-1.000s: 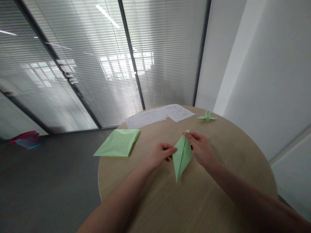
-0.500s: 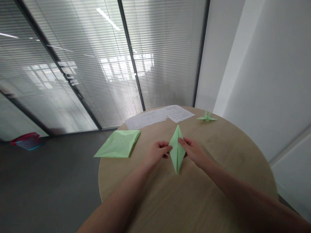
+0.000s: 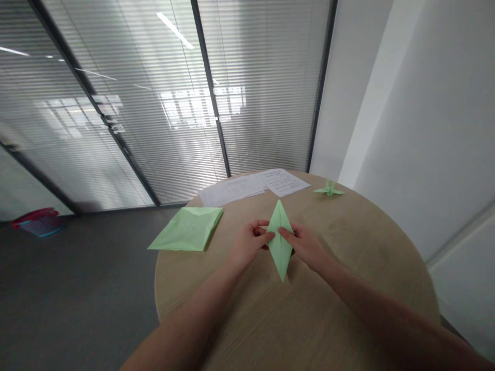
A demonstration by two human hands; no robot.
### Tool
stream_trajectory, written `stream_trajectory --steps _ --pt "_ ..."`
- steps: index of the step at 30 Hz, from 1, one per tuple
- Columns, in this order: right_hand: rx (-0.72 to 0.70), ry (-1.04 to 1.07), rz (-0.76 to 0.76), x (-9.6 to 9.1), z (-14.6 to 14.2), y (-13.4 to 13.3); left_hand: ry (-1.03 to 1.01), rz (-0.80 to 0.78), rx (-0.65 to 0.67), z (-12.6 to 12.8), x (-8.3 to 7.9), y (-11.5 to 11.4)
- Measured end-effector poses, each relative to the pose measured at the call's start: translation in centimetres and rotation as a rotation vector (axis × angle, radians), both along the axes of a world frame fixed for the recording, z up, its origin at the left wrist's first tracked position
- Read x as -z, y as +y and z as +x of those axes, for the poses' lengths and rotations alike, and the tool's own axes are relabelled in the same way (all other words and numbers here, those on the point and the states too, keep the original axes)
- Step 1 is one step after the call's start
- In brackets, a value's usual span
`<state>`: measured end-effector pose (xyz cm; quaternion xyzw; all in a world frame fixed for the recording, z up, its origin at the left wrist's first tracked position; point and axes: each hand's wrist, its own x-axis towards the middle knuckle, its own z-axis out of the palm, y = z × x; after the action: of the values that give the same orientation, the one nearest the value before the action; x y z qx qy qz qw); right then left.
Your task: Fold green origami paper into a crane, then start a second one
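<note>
A light green paper folded into a long diamond lies on the round wooden table, one tip pointing away from me and one toward me. My left hand pinches its left edge near the middle. My right hand pinches its right edge, fingertips close to those of the left hand over the centre crease. Both hands have their fingers closed on the paper.
A stack of flat green paper squares lies at the table's left edge. White printed sheets rest at the far edge. A finished green paper crane stands at the far right. A red and blue basket sits on the floor by the glass wall.
The folded paper has turned from tilted to the right to pointing straight away from me. My right hand has slid from its far tip to its middle, close to my left hand.
</note>
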<state>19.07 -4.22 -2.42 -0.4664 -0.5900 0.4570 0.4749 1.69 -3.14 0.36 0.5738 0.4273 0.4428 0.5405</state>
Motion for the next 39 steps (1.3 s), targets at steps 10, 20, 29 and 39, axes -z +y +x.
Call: stream_trajectory --steps 10,20,29,39 --pt "-0.046 -0.026 -0.005 -0.4 0.0 -0.2 0.059 0.058 0.056 -0.1 0.2 0.1" --pt "-0.251 -0.01 -0.11 -0.2 -0.8 -1.3 0.189 0.061 0.062 -0.8 0.3 0.4" --pt "-0.31 -0.031 -0.118 -0.1 -0.7 -1.5 0.173 0.001 0.114 -1.3 0.1 0.5" --pt "-0.302 -0.169 -0.076 -1.2 -0.9 -2.1 -0.039 0.008 -0.049 -1.3 -0.5 0.4"
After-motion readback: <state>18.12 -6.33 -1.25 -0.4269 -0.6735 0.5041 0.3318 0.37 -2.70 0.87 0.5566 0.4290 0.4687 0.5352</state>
